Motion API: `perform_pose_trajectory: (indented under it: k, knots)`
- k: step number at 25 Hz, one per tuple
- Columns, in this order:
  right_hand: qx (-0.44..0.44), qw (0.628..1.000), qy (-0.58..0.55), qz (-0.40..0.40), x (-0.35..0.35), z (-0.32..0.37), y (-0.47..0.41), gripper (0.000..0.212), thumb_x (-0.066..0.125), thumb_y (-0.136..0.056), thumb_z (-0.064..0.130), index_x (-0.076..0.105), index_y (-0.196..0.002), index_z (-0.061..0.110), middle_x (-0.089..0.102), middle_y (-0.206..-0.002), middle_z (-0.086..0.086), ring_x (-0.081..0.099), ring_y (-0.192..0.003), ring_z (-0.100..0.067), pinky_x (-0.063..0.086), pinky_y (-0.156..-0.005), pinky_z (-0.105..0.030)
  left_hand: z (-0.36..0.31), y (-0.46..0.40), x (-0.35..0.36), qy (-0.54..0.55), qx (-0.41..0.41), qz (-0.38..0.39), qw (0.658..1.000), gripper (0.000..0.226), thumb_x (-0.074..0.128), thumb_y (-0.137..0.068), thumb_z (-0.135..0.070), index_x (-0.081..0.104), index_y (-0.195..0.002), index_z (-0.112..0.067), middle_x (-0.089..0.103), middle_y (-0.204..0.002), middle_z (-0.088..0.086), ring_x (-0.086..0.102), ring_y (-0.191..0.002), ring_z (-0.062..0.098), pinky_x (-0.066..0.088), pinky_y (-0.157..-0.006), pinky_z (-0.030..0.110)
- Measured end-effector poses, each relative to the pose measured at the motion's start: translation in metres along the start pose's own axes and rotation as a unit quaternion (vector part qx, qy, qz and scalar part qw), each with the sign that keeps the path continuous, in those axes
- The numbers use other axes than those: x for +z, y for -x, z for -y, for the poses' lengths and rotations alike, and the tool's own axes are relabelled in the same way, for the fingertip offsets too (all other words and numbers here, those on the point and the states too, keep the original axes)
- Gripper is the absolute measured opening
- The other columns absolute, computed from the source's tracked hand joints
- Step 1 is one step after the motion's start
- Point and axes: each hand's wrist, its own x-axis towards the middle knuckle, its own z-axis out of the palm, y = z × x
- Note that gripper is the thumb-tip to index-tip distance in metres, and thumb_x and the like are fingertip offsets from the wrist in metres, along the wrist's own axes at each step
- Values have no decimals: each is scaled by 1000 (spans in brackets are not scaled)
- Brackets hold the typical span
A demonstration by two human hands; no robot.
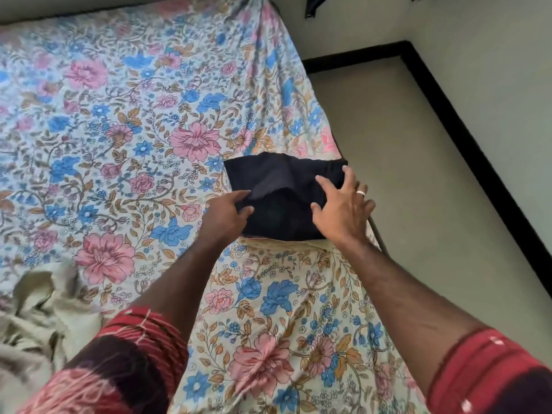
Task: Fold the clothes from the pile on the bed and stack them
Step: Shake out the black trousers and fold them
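Pinching the folded dark garment (283, 192), left hand (228, 215); right hand (343, 210) spread, cream cloth (286, 243) half hidden beneath

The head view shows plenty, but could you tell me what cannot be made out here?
- Dark folded garment: its type; no features show.
- Cream layer beneath it: only an edge shows.
- Beige clothes pile: blurred, cut by the left edge.
- Dark item at top: cropped.

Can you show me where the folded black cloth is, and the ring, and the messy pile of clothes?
folded black cloth (286, 186): head view, on its smooth upper middle.
ring (361, 193): head view, on the band around a right-hand finger.
messy pile of clothes (38, 312): head view, on the crumpled pale fabric at lower left.
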Motion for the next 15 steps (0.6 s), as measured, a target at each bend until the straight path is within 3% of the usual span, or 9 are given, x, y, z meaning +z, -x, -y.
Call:
perform_pose_trajectory:
  k: [3, 7, 10, 15]
  knots:
    - [-69, 996, 29, -45, -3, 12, 12, 34, 72, -86, 30, 68, -121, 30, 37, -154, -5, 39, -135, -34, 37, -99, -57, 3, 11, -2, 41, -5, -73, 997, 26, 71, -95, -23, 73, -121, -17, 72, -120, 1, 66, -101, 12, 55, -93, 33]
    - [-127, 990, 17, -59, 4, 42, 43, 14, 70, -86, 23, 71, -100, 24, 53, -130, -3, 48, -119, -28, 40, -90, -52, 16, 42, -6, 51, -23, -106, 993, 14, 70, -96, -27, 74, -101, -15, 74, -100, -1, 68, -86, 10, 54, -75, 25]
    - [-141, 990, -8, -13, 18, 71, 75, 6, 62, -91, 26, 67, -95, 26, 56, -109, 2, 48, -109, -23, 39, -89, -47, 35, 76, -14, 30, -32, -104, 994, 21, 66, -99, -28, 75, -95, -9, 73, -88, 0, 61, -71, 3, 44, -64, 18]
    - [-164, 982, -1, 95, 42, 128, 137, 13, 59, -90, 24, 66, -101, 28, 60, -107, 4, 53, -109, -23, 35, -97, -51, 82, 128, -39, 67, -63, -107, 990, 26, 66, -98, -30, 72, -83, -9, 68, -69, -2, 67, -66, 16, 52, -68, 30]
